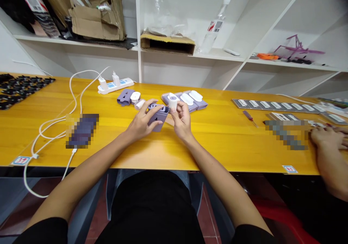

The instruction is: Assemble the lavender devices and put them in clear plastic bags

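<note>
My left hand (139, 125) is wrapped round a lilac box-shaped case (158, 120) above the table, its fingers over the top and its thumb on the near side. A dark cross-shaped cutout shows on the case's face. Between thumb and fingers my right hand (182, 122) pinches a small white cylindrical piece (173, 103) with a lilac round end, close to the case's right top edge. Behind my left hand lie a lilac shell (125, 97), a white socket piece (135, 98) and a small pale round piece (139, 104). Several lilac cases with white oval pieces (187, 99) lie behind my right hand.
A white power strip (116, 85) with two plugs stands at the back left. White cables run beside a phone (83, 131). On the right are a screwdriver (250, 118), a long tray of white parts (275, 106) and another person's hand (327, 137). Shelves (168, 66) rise behind.
</note>
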Available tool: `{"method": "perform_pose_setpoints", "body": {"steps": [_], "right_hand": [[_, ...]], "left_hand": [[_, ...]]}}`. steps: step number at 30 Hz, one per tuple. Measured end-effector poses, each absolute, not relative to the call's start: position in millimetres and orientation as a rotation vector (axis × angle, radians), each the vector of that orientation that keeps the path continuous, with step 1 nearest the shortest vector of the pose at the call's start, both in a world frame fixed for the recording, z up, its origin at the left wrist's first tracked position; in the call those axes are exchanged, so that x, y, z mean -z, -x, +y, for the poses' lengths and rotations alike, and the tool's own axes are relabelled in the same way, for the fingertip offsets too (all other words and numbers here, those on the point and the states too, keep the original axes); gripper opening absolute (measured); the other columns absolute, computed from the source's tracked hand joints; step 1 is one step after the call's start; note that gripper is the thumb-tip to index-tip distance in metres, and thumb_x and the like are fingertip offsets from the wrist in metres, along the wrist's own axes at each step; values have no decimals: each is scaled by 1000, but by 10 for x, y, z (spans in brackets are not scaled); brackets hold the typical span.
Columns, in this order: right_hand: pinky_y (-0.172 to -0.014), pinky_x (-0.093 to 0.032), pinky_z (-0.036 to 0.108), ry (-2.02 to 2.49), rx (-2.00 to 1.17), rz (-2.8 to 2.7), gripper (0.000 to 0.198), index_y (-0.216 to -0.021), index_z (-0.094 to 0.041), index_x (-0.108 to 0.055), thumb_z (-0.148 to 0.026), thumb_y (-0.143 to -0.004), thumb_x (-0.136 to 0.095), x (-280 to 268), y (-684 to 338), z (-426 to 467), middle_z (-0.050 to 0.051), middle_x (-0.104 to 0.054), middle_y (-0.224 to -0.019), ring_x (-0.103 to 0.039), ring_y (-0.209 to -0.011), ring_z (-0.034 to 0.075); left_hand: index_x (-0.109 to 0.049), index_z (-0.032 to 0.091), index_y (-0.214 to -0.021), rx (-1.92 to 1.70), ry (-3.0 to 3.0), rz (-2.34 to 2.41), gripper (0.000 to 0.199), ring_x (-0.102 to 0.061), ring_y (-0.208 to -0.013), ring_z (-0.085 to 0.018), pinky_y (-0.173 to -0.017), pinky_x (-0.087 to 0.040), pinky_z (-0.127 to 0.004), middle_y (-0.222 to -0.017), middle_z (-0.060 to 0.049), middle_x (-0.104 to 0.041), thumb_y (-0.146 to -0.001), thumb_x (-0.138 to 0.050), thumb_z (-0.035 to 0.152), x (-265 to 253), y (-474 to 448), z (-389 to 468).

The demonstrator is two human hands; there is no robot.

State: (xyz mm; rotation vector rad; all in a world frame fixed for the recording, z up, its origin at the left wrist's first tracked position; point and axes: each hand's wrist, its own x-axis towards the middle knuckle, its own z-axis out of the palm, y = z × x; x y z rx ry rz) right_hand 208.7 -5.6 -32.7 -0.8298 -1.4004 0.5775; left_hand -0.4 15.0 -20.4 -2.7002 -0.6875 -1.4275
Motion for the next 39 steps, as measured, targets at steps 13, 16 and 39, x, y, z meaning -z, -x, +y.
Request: {"method": "perform_pose_setpoints", "body": {"steps": [13,16,39], "right_hand": [[-93,-66,49,835,-619,-1419,43,-128,-31,-53,-66,-105,-59,327,-2046,-89,9,-74,-112,-73,-112,29],[-93,-65,49,829,-605,-1420,40,-125,-31,-54,-65,-105,-60,322,-2040,-96,9,-74,-115,-73,-113,28],[-89,-63,40,681,-754,-1452,39,-127,-28,-51,-58,-106,-65,410,-1956,-98,9,-75,-122,-74,-104,22]], "left_hand": [[-70,21,-134,1943,2585,-929,30,-75,-117,-24,-101,-64,-43,-126,-14,-76,-109,-62,35,41,10,42],[-71,20,-130,2065,2581,-926,28,-75,-114,-24,-103,-64,-43,-123,-13,-75,-106,-67,35,35,-16,29],[-78,21,-112,2170,2351,-696,22,-77,-111,-23,-99,-67,-42,-116,-7,-72,-93,-87,26,-17,12,42]]}}
